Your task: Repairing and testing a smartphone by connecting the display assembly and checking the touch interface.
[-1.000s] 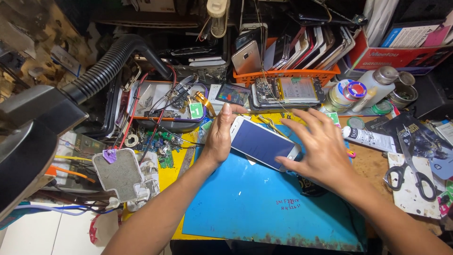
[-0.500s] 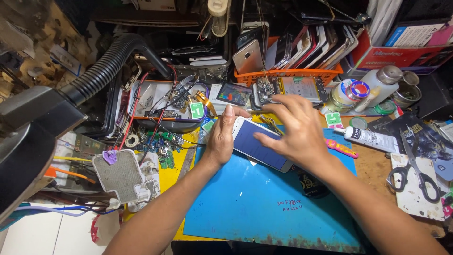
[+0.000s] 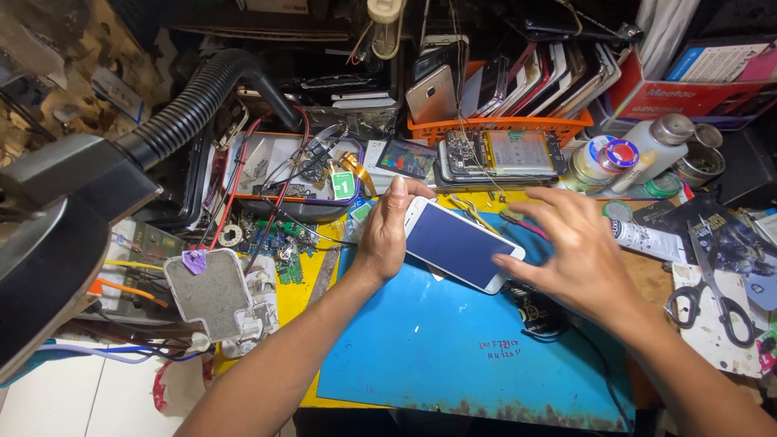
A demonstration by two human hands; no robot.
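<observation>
The left hand [image 3: 387,231] is gripping the left end of a white smartphone [image 3: 461,244], fingers curled around its edge, while the right hand [image 3: 571,251] is hovering spread at 3 o'clock, fingertips touching its right corner. The phone is lying tilted on the blue mat [image 3: 453,348] covering the surface. Scissors [image 3: 712,295] are lying further right; an orange basket [image 3: 498,125] of phones is sitting at 12 o'clock, a black hose [image 3: 194,101] at 10.

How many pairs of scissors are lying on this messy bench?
1. The scissors, black-handled, lie on the right side of the bench, on a pale sheet beside the person's right hand. The clutter may hide others.
</observation>
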